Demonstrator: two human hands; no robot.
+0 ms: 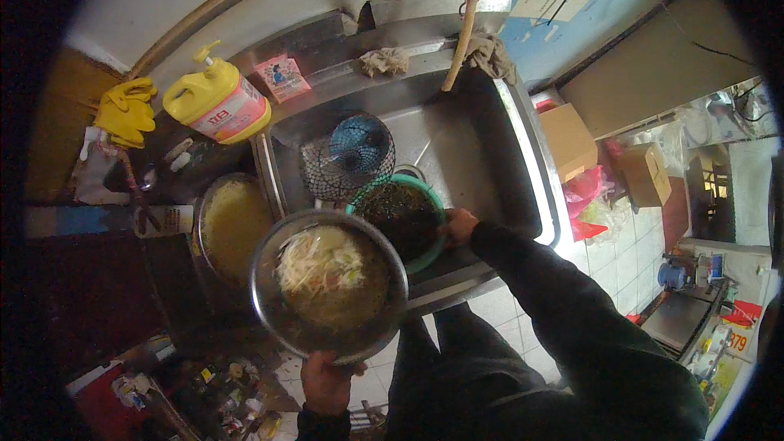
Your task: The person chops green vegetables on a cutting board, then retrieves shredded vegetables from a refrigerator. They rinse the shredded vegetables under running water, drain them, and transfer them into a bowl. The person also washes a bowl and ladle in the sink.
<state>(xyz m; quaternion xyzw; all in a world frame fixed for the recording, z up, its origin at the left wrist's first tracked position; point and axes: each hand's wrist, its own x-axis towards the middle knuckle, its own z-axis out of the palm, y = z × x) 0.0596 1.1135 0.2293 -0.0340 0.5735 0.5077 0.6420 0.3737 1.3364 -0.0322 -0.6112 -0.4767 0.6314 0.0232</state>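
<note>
My left hand (329, 383) grips the near rim of a round metal bowl (373, 318), which holds pale shredded food scraps (321, 263) and cloudy liquid. The bowl is held over the sink's front left corner and overlaps the edge of a green plastic basket (436, 196). At that basket's right rim is my right hand (460, 228), its fingers partly hidden around the edge. Dark, stringy scraps (398, 214) fill the basket, which sits low in the stainless steel sink (484, 153). Behind it lies a dark mesh net (318, 165) with something blue (358, 141) in it.
Left of the sink stands a round container (236, 226) of yellowish liquid. A yellow pump jug of detergent (214, 101), a pink packet (282, 78) and yellow rubber gloves (125, 111) line the back left. A hose (463, 37) hangs over the sink. Cardboard boxes (566, 138) stand right.
</note>
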